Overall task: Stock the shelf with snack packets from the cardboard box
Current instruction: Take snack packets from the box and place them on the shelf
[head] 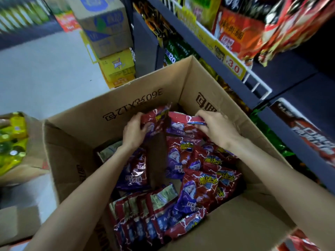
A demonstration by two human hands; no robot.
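A large open cardboard box [137, 95] stands on the floor below me, holding several red and purple snack packets [197, 189]. Both my arms reach into its far end. My left hand [133, 132] grips an upright red packet [155, 118] near the back wall of the box. My right hand [215, 127] curls its fingers round the top edge of another red packet [183, 117] beside it. The dark shelf [213, 57] runs along the right of the box, hung with red, green and yellow packets.
Stacked cartons [107, 28] stand on the floor beyond the box, with a yellow carton [117, 67] under them. At the left sits another box with yellow-green packets [12, 140]. A yellow price tag [233, 68] marks the shelf rail. Grey floor [45, 73] lies at upper left.
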